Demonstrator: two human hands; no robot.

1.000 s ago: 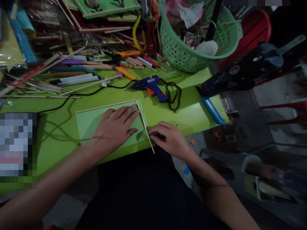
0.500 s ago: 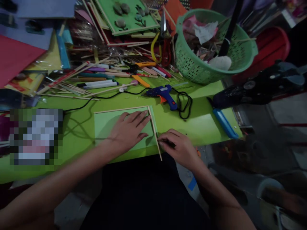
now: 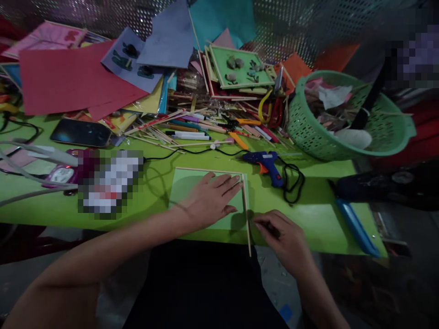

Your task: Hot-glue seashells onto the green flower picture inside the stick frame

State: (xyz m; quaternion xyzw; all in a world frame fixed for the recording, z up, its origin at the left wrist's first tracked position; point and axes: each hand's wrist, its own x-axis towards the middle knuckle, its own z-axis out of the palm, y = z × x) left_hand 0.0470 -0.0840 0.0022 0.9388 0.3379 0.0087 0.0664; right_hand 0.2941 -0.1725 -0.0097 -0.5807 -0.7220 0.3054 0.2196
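My left hand (image 3: pixel 216 201) lies flat with fingers spread on a light green sheet of paper (image 3: pixel 185 183). Its fingertips touch the upper part of a thin wooden stick (image 3: pixel 246 205) along the sheet's right side. That stick's near end juts past the sheet and the table edge. Another thin stick (image 3: pixel 206 170) runs along the sheet's far edge. To the right, a small gap from the stick, my right hand (image 3: pixel 283 240) has its fingers curled and pinched together; anything between them is hidden. Beyond the sheet lies a blue hot glue gun (image 3: pixel 265 164).
A green basket (image 3: pixel 308 137) of scraps stands at the back right. Pliers with orange handles (image 3: pixel 238 128), markers (image 3: pixel 190 135) and loose sticks litter the back. Left are a phone (image 3: pixel 82 132) and cables. A blue-handled tool (image 3: pixel 356 226) lies at the right edge.
The camera view has swung up and left, showing more of the table's left and back. My right hand has drawn slightly away from the stick; my left hand remains on the sheet.
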